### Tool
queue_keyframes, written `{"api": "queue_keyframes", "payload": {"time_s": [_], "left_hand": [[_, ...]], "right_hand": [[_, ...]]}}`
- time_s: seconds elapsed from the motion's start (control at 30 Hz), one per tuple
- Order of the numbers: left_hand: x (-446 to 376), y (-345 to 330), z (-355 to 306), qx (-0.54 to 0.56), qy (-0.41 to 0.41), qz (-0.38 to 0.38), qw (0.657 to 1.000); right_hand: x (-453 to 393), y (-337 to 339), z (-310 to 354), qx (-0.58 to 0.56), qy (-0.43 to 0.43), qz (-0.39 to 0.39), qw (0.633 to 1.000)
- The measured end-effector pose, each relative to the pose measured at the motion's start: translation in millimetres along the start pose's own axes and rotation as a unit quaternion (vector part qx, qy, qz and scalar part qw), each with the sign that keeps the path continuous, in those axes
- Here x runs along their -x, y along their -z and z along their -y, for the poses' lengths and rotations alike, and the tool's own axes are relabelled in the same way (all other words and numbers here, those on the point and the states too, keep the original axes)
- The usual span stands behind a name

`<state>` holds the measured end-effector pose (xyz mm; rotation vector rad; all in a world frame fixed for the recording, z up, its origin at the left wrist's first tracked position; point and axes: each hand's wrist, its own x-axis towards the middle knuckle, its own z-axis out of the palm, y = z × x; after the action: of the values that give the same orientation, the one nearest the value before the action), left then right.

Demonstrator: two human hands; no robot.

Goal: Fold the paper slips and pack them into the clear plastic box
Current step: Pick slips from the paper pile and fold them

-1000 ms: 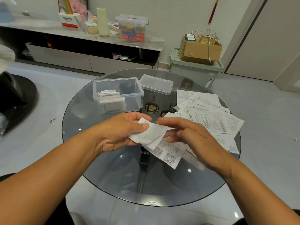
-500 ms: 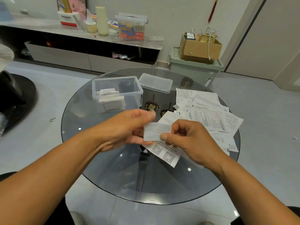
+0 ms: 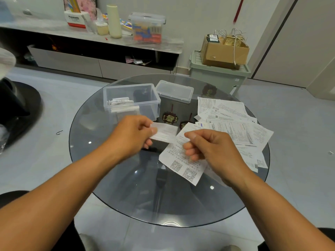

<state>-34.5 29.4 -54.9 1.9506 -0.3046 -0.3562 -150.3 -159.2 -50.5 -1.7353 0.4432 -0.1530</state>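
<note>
I see the folded slip point(image 3: 164, 132) at frame centre, long axis left-right, pinched at its left end by the left hand point(image 3: 132, 135). The clear plastic box point(image 3: 131, 102) sits just above-left of it, open, nearer that hand. Right hand point(image 3: 211, 147), fingers curled, seems empty, over the loose slips point(image 3: 233, 122) on the desk point(image 3: 108, 178).

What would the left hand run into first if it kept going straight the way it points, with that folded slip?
Probably the clear plastic box: the left hand, pinching the folded slip, points up-table toward its near wall, though depth is unclear.
</note>
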Motion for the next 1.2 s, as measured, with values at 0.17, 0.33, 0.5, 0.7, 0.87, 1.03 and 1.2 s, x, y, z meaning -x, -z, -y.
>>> {"api": "queue_keyframes", "payload": {"time_s": [0.17, 0.33, 0.5, 0.7, 0.87, 1.03, 1.2], "left_hand": [[-15, 32, 25, -0.297, -0.038, -0.090, 0.950], [-2, 16, 26, -0.460, -0.192, -0.104, 0.861], [8, -9, 34, -0.496, -0.209, -0.025, 0.842], [-6, -2, 32, -0.527, -0.138, -0.013, 0.838], [-5, -3, 33, -0.404, -0.276, -0.003, 0.872], [19, -14, 12, -0.250, -0.254, 0.208, 0.911], [21, -7, 7, -0.199, -0.192, 0.255, 0.927]], "right_hand": [[0, 23, 1, 0.250, 0.060, -0.011, 0.966], [14, 19, 5, 0.325, 0.041, 0.108, 0.939], [32, 8, 12, 0.520, 0.114, 0.188, 0.826], [30, -1, 10, 0.572, 0.174, 0.169, 0.783], [22, 6, 3, 0.565, 0.187, 0.162, 0.787], [11, 22, -2, 0.417, 0.157, 0.112, 0.888], [8, 29, -1, 0.235, 0.086, 0.103, 0.963]]}}
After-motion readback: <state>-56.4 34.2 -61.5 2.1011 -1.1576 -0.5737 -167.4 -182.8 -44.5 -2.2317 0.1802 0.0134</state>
